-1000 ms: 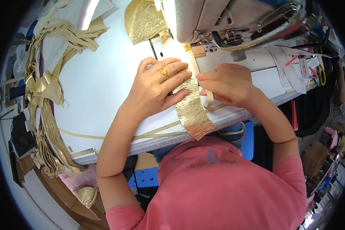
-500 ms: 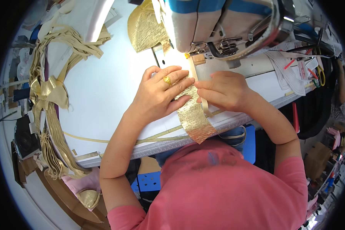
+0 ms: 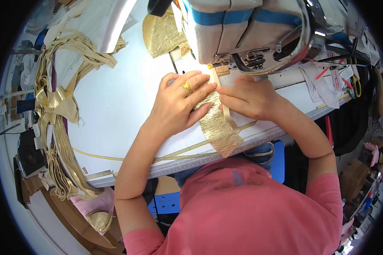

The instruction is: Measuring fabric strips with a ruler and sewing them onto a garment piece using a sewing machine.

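Note:
A strip of crinkled shiny gold fabric [image 3: 220, 135] runs from the sewing machine [image 3: 225, 36] down over the table's near edge. My left hand [image 3: 174, 102], wearing a gold ring, lies on its left side with the fingers stretched out. Along the strip's right edge goes a narrow beige tape [image 3: 228, 117]. My right hand [image 3: 255, 98] pinches this tape against the gold edge just short of the presser foot. The fingertips partly hide the tape. Beyond the foot, a wider gold fabric piece [image 3: 161, 37] rests on the table to the left of the machine head.
Bundled gold strips with a bow [image 3: 57, 102] hang at the table's left. A long clear ruler [image 3: 174, 163] follows the near edge, with a thin gold tape [image 3: 98, 155] beside it. Scissors [image 3: 356, 83] and paper pieces [image 3: 319, 83] lie at the right.
Both hands and the gold strip have slid slightly toward the machine. The fingers keep the same hold, and the whole view has shifted a little.

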A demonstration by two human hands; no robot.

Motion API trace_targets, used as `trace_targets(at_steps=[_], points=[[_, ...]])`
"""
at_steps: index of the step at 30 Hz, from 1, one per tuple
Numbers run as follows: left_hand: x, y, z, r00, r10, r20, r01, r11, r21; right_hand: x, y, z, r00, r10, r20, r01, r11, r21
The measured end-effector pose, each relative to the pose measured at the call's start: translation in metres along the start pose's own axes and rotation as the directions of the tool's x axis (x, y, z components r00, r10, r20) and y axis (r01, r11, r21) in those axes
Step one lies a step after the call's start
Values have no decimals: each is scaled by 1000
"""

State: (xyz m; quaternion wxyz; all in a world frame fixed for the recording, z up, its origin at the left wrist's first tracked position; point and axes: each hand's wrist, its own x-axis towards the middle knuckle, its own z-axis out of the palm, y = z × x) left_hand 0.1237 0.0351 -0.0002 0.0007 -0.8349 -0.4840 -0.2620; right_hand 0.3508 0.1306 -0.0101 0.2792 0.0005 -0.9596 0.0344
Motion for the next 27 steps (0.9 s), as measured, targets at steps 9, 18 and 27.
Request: trace_targets(at_steps=[9, 18, 27], points=[[-6, 0, 3, 999, 15, -32, -19, 993, -120, -8, -2, 1, 983, 121, -135, -105, 987, 122], [-5, 1, 3, 999, 17, -31, -20, 995, -97, -6, -5, -2, 992, 48, -114, -33, 991, 134], [-6, 1, 4, 999, 10, -37, -14, 994, -106, -5, -5, 1, 995, 10, -98, 5, 987, 158]])
